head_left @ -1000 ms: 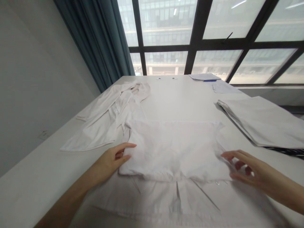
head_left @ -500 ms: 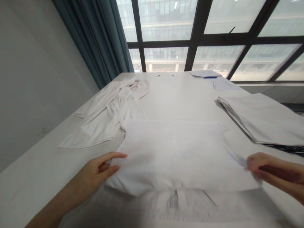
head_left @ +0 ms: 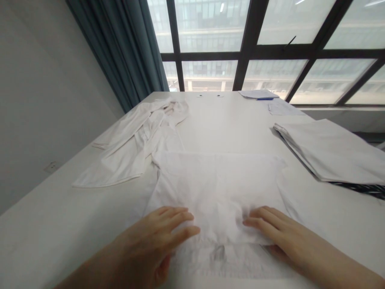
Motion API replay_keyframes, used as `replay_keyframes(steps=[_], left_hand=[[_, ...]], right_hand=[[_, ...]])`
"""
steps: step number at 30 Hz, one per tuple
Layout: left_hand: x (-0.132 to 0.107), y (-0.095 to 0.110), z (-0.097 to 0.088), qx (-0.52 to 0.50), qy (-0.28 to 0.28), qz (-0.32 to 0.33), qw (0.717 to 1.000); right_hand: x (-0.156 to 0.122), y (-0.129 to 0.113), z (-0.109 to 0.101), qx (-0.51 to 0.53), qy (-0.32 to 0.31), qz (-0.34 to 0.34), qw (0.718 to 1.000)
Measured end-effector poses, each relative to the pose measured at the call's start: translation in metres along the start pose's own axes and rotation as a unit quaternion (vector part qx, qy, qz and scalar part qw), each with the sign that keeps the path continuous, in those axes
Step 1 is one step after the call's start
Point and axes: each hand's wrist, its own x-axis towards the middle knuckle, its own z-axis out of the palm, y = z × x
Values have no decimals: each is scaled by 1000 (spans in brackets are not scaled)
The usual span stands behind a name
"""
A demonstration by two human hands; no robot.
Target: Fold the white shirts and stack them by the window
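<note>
A white garment [head_left: 218,180], its fabric folded over on itself, lies in front of me on the table. A strip with a gathered seam and a small opening shows along its near edge. My left hand [head_left: 164,233] rests on the left part of the garment, fingers stretched out and a little apart, the thumb mostly hidden below. On the right part, my right hand [head_left: 276,226] lies with slightly bent fingers touching the cloth and denting it. Its thumb is hidden. Neither hand visibly pinches the fabric.
A rumpled white garment [head_left: 132,144] spreads over the table's left side. At right, a folded white cloth [head_left: 333,150] lies on something black. Papers [head_left: 258,94] and a blue pen [head_left: 265,98] are at the far end, below the windows. A wall borders the left.
Both hands have come inward from the garment's side edges onto its top. My right hand has let go of the right edge. The garment's sides now lie flatter and its folded part looks narrower.
</note>
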Motion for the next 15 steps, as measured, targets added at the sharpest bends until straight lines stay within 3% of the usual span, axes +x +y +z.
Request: replay_keyframes(steps=[5,11,15], left_hand=[[3,-9,0,-77,-29,-25,996],[5,-32,17,-172,39,-69,982],[2,-37,17,-198,32,-73,977]], right_hand=[[12,18,-15,86,-11,28,996],[14,30,-10,127,-16,11,992],[13,23,-7,135,-15,4,991]])
